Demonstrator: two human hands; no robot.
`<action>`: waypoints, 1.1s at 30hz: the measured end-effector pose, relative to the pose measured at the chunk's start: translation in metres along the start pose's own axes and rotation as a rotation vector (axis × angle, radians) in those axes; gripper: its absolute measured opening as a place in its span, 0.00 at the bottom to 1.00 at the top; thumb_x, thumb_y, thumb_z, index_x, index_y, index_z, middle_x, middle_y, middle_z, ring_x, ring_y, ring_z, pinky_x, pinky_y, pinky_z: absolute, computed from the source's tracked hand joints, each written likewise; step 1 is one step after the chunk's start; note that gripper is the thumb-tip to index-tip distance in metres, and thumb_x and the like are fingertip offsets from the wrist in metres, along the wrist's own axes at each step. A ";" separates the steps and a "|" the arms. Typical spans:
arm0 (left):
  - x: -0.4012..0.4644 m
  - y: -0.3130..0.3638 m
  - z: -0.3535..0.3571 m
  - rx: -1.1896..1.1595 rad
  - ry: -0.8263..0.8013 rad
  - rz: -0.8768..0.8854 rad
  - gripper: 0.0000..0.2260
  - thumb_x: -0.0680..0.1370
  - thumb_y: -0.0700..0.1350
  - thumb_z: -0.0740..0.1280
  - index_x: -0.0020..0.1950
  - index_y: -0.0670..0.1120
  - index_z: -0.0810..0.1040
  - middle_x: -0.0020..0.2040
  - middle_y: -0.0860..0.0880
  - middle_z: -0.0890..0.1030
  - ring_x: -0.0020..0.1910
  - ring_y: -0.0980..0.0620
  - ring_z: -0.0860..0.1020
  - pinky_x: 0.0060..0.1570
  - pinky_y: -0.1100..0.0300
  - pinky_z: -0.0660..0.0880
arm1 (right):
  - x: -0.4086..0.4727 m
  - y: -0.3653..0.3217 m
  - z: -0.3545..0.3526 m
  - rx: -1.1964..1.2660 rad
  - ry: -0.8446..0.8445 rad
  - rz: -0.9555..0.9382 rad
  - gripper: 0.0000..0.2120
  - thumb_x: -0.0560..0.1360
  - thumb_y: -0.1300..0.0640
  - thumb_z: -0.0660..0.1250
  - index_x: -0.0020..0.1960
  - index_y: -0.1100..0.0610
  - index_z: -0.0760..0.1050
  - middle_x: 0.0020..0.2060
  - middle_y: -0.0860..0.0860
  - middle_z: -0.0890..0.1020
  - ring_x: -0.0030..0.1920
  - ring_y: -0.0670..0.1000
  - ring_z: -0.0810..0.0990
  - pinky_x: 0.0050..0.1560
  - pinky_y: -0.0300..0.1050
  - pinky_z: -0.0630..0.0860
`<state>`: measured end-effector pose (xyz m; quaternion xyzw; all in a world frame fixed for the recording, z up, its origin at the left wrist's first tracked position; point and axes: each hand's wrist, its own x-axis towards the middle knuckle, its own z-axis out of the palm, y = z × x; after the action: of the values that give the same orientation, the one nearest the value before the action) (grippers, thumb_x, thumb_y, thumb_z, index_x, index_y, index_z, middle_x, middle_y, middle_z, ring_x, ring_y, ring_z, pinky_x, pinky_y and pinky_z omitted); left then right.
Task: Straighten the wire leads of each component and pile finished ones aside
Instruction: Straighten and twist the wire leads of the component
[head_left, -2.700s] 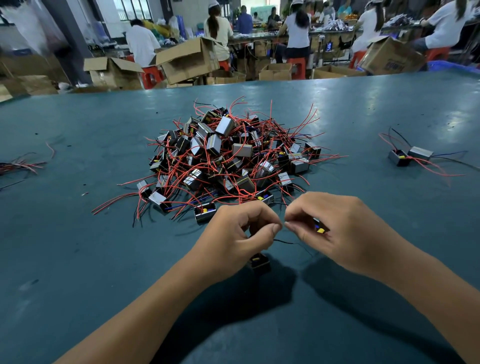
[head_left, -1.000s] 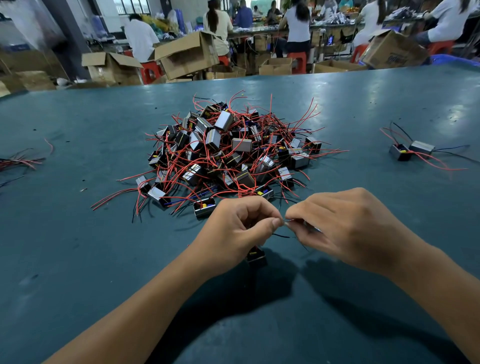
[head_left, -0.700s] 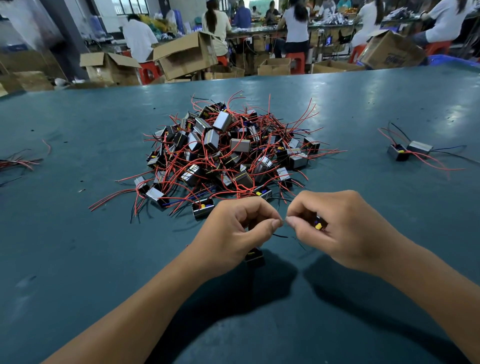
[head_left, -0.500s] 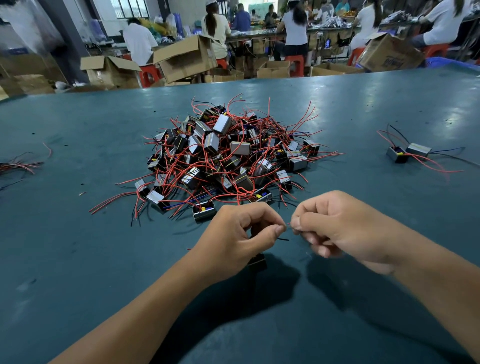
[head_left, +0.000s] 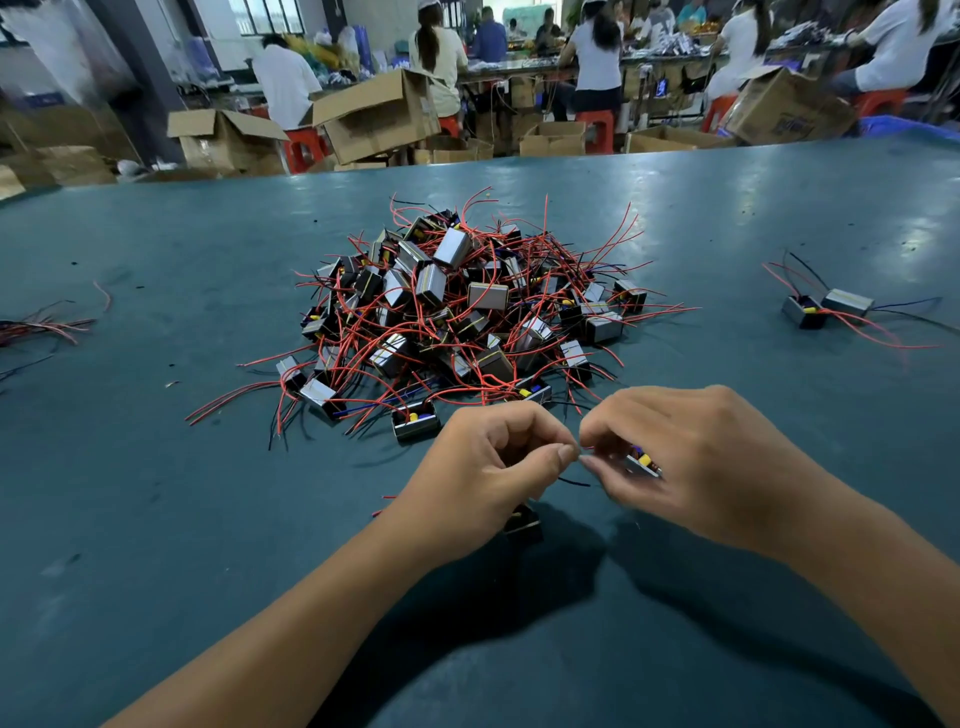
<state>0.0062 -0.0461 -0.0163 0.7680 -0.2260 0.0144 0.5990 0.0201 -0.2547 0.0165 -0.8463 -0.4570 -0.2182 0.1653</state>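
Note:
A heap of small boxy components (head_left: 457, 317) with red, black and blue wire leads lies mid-table. Close to me, my right hand (head_left: 691, 462) curls round one component (head_left: 641, 462), of which a yellow and blue spot shows between the fingers. My left hand (head_left: 488, 467) pinches a thin wire lead (head_left: 574, 482) of it between thumb and forefinger, tip to tip with the right fingers. A dark component (head_left: 522, 522) hangs or lies just under my left hand, partly hidden. Two components (head_left: 828, 306) with spread leads lie apart at the right.
The teal table (head_left: 156, 519) stretches wide around the heap. Loose wires (head_left: 41, 327) lie at the left edge. Beyond the far edge stand open cardboard boxes (head_left: 374, 114), red stools and several people working at benches.
My right hand has turned so the component's yellow spot shows again, and its fingertips have closed back against my left thumb. The heap and the two components at right have not moved.

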 end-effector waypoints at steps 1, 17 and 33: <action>0.000 0.000 -0.001 0.004 0.002 0.002 0.03 0.78 0.40 0.69 0.45 0.44 0.81 0.31 0.57 0.77 0.30 0.58 0.73 0.32 0.66 0.72 | 0.001 0.000 0.001 -0.033 0.018 -0.022 0.08 0.78 0.55 0.65 0.43 0.57 0.78 0.34 0.47 0.77 0.31 0.49 0.74 0.26 0.49 0.73; 0.002 -0.004 -0.010 0.523 0.016 0.239 0.02 0.77 0.40 0.69 0.45 0.45 0.81 0.34 0.57 0.77 0.33 0.57 0.75 0.35 0.62 0.73 | 0.002 -0.001 0.007 0.729 -0.111 0.587 0.09 0.78 0.58 0.67 0.40 0.53 0.76 0.28 0.48 0.80 0.26 0.44 0.75 0.28 0.35 0.69; 0.001 0.000 -0.033 0.244 -0.387 -0.124 0.07 0.80 0.48 0.69 0.57 0.53 0.81 0.50 0.50 0.85 0.38 0.45 0.77 0.42 0.48 0.78 | -0.003 0.021 -0.025 0.851 -0.462 0.562 0.09 0.77 0.62 0.70 0.40 0.51 0.78 0.30 0.50 0.78 0.30 0.48 0.75 0.33 0.42 0.73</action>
<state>0.0151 -0.0155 -0.0066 0.8356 -0.2855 -0.1428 0.4471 0.0307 -0.2800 0.0343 -0.8201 -0.2860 0.2290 0.4397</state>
